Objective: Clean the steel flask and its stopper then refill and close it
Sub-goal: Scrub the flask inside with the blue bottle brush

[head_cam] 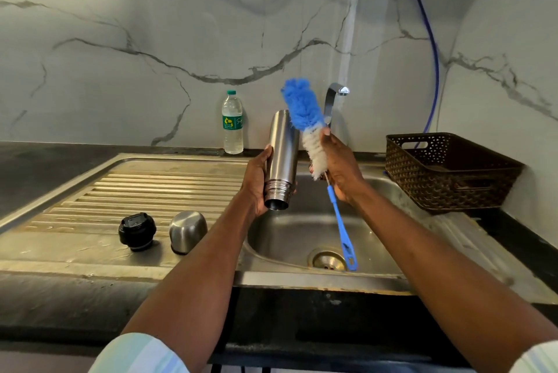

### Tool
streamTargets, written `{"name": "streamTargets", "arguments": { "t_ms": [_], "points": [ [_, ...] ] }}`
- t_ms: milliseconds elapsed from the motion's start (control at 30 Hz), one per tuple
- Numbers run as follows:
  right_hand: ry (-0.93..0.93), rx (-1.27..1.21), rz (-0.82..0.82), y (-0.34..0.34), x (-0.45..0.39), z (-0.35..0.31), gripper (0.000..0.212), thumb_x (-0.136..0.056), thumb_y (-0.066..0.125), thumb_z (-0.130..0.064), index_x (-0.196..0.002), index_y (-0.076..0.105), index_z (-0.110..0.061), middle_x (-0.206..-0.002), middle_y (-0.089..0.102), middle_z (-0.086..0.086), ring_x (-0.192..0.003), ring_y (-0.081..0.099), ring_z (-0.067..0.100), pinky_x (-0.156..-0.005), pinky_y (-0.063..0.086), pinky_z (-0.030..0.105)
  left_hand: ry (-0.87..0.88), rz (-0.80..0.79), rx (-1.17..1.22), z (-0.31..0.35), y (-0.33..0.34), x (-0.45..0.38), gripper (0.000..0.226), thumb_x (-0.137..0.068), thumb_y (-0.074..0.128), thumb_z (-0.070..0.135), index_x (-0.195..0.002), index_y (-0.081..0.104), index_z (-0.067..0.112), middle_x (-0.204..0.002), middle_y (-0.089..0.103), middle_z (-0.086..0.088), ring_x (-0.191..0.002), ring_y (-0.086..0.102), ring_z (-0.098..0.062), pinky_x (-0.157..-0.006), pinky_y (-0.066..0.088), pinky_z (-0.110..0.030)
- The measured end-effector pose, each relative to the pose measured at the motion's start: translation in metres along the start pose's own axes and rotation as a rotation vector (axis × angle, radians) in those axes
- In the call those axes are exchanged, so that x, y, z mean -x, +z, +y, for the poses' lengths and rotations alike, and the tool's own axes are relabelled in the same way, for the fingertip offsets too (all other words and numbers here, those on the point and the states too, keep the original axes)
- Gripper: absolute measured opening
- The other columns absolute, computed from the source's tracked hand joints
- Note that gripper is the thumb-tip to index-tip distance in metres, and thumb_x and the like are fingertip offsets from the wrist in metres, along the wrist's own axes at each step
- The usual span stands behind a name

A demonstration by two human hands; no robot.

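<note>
Above the stainless steel sink basin [302, 230], the cylindrical steel flask [280, 158] is gripped by the left hand [256, 182], inverted with its open threaded mouth tilted downward. Beside it, the blue-and-white bristled bottle brush [305, 122] is held in the right hand [341, 170], bristles up. On the ribbed drainboard [126, 188], the black stopper [137, 230] and domed steel cap [187, 230] are set side by side.

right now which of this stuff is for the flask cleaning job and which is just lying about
For the job: steel flask in left hand, bottle brush in right hand, black stopper, steel cap, tap, sink.

Lying about: water bottle, brown basket.
</note>
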State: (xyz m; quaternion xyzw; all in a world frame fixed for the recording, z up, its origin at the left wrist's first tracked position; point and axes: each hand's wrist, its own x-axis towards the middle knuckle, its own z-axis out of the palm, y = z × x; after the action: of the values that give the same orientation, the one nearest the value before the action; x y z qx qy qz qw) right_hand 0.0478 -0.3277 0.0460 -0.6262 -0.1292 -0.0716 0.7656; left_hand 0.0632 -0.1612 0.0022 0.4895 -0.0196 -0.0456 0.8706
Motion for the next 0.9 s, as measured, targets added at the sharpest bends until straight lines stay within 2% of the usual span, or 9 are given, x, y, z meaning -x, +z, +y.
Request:
{"name": "streamTargets", "arguments": {
  "t_ms": [67,233,367,433,500,600,733,833,900],
  "points": [
    [0.046,0.07,-0.067,0.004,-0.003,-0.002,0.054,-0.085,0.065,-0.053,-0.126,0.06,-0.017,-0.093,0.067,0.006,-0.069,0.062,0.016,-0.055,0.051,0.03,0.002,0.006,0.008,-0.002,0.0,-0.001,0.079,-0.083,0.066,0.052,-0.139,0.045,0.0,-0.096,0.062,-0.022,-0.076,0.063,-0.036,-0.065,0.058,-0.043],
    [0.047,0.3,-0.065,-0.001,-0.012,-0.002,0.051,-0.08,0.067,0.0,-0.125,0.048,-0.013,-0.116,0.062,0.015,-0.087,0.061,0.022,-0.064,0.051,0.035,0.03,0.008,0.067,0.003,-0.001,0.005,0.079,-0.078,0.069,0.046,-0.139,0.045,0.001,-0.099,0.06,-0.021,-0.074,0.063,-0.034,-0.067,0.058,-0.046],
    [-0.071,0.284,-0.084,-0.004,-0.004,-0.015,0.045,-0.096,0.061,-0.016,-0.136,0.046,-0.03,-0.086,0.062,0.006,-0.053,0.054,0.009,-0.045,0.042,0.024,0.068,-0.078,0.126,0.009,-0.002,0.011,0.06,-0.09,0.062,0.04,-0.133,0.047,0.0,-0.09,0.064,-0.018,-0.07,0.065,-0.031,-0.062,0.061,-0.042],
    [-0.223,0.635,-0.12,-0.002,0.007,-0.014,0.048,-0.097,0.058,-0.03,-0.142,0.041,-0.037,-0.102,0.062,-0.004,-0.069,0.057,0.004,-0.062,0.044,0.023,0.09,-0.09,0.119,0.013,-0.001,0.012,0.061,-0.092,0.061,0.04,-0.135,0.046,-0.001,-0.096,0.065,-0.021,-0.071,0.066,-0.032,-0.06,0.06,-0.038],
    [-0.35,0.991,-0.172,0.004,0.021,-0.009,0.053,-0.098,0.051,-0.043,-0.148,0.034,-0.034,-0.123,0.063,0.002,-0.099,0.062,0.02,-0.08,0.044,0.027,0.106,-0.103,0.128,0.014,-0.002,0.009,0.055,-0.095,0.055,0.043,-0.13,0.051,0.0,-0.099,0.066,-0.021,-0.071,0.067,-0.031,-0.059,0.059,-0.037],
    [-0.435,1.268,-0.209,0.004,0.023,-0.006,0.05,-0.102,0.035,-0.05,-0.149,0.03,-0.033,-0.126,0.062,0.017,-0.105,0.061,0.036,-0.082,0.046,0.036,0.075,-0.085,0.154,0.017,-0.006,0.01,0.049,-0.099,0.043,0.043,-0.116,0.06,0.0,-0.09,0.067,-0.018,-0.065,0.067,-0.028,-0.057,0.058,-0.035],
    [-0.318,1.148,0.015,-0.003,0.001,-0.016,0.046,-0.103,0.032,-0.048,-0.146,0.031,-0.031,-0.112,0.067,0.017,-0.084,0.064,0.029,-0.08,0.053,0.039,0.027,-0.086,0.047,0.014,0.002,0.015,0.067,-0.087,0.056,0.045,-0.135,0.05,-0.001,-0.098,0.063,-0.023,-0.07,0.068,-0.034,-0.057,0.06,-0.038],
    [-0.424,1.225,-0.176,0.006,0.016,-0.003,0.048,-0.102,0.028,-0.053,-0.146,0.03,-0.031,-0.11,0.067,0.017,-0.09,0.065,0.032,-0.081,0.054,0.045,0.063,-0.077,0.013,0.012,0.005,0.016,0.05,-0.094,0.053,0.043,-0.124,0.055,0.002,-0.09,0.067,-0.019,-0.066,0.068,-0.03,-0.056,0.057,-0.035],
    [-0.407,1.282,-0.144,0.0,0.01,-0.004,0.048,-0.102,0.028,-0.052,-0.145,0.032,-0.029,-0.108,0.067,0.018,-0.092,0.064,0.035,-0.08,0.053,0.043,0.082,-0.08,0.025,0.014,0.002,0.016,0.045,-0.099,0.05,0.041,-0.122,0.056,0.002,-0.085,0.068,-0.018,-0.063,0.068,-0.028,-0.054,0.057,-0.033]
  ]
}}
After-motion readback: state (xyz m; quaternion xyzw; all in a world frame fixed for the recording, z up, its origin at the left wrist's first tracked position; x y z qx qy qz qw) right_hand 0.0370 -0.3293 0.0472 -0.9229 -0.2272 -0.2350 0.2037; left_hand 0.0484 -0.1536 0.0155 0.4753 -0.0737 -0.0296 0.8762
